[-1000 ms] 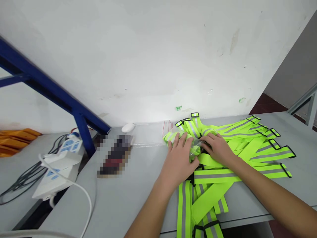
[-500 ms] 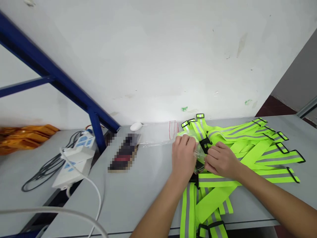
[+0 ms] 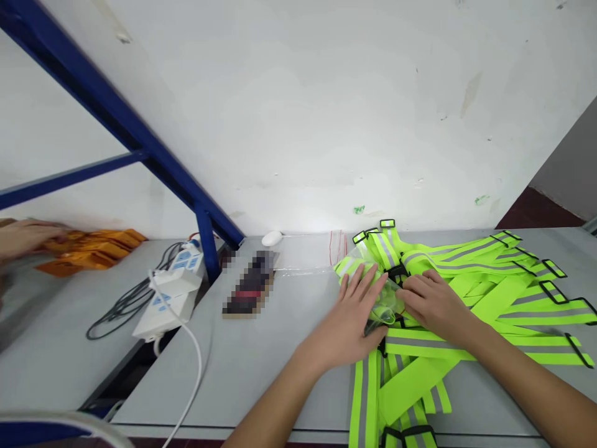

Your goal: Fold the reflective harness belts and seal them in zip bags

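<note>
A clear plastic bag (image 3: 388, 303) with a folded neon-yellow reflective strap inside lies between my hands. My left hand (image 3: 345, 326) rests on the bag from the left, its fingers stretched out and spread. At the bag's right edge, the fingers of my right hand (image 3: 431, 303) are curled and pinch the plastic. Under and around both hands spreads a pile of neon-yellow reflective straps (image 3: 489, 298) with grey stripes and black buckles. Part of the bag is hidden by my fingers.
Flat clear zip bags (image 3: 305, 252) with red lines lie by the wall, near a white mouse (image 3: 272, 238) and a blurred-out object (image 3: 249, 286). White power strips (image 3: 172, 298) and cables sit left of a blue frame (image 3: 208, 242). Another person's hand (image 3: 32, 238) touches orange packets (image 3: 102, 249).
My left hand has opened from a closed grip and now lies spread over the bag. My right hand keeps its pinch. Another person's hand has appeared at the far left.
</note>
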The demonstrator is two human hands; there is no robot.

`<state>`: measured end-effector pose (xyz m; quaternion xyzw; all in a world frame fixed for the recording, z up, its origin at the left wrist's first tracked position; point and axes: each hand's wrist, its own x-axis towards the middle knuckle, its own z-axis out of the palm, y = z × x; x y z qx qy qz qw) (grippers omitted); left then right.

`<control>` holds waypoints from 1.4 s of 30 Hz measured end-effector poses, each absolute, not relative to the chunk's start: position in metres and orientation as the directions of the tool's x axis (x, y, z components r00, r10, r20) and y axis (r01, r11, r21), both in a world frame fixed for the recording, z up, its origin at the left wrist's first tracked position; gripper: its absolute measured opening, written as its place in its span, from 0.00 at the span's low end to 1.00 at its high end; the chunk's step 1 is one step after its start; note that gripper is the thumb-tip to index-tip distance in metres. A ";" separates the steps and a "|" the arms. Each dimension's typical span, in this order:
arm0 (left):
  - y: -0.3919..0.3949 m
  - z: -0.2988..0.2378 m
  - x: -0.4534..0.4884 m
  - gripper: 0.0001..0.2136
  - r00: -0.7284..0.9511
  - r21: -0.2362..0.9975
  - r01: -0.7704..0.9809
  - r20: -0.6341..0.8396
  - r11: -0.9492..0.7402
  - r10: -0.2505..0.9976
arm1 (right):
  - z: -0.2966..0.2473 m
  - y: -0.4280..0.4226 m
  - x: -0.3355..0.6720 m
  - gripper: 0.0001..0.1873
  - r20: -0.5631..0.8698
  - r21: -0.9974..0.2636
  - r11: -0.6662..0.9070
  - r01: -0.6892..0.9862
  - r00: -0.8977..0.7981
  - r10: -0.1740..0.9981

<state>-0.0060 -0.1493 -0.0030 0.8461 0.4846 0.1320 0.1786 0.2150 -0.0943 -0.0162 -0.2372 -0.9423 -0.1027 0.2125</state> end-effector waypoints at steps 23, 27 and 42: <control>-0.161 -0.014 -0.004 0.14 0.252 0.390 0.785 0.508 -0.481 0.823 | -0.010 -0.119 0.192 0.09 0.647 -0.376 0.801 0.466 -0.487 0.587; -0.159 -0.012 0.000 0.04 0.119 0.433 0.800 0.564 -0.416 0.817 | -0.006 -0.127 0.184 0.10 0.622 -0.335 0.840 0.426 -0.570 0.537; -0.142 0.000 0.027 0.07 -0.069 0.422 0.896 0.437 -0.136 0.897 | -0.014 -0.120 0.190 0.09 0.645 -0.048 0.893 0.448 -0.669 0.370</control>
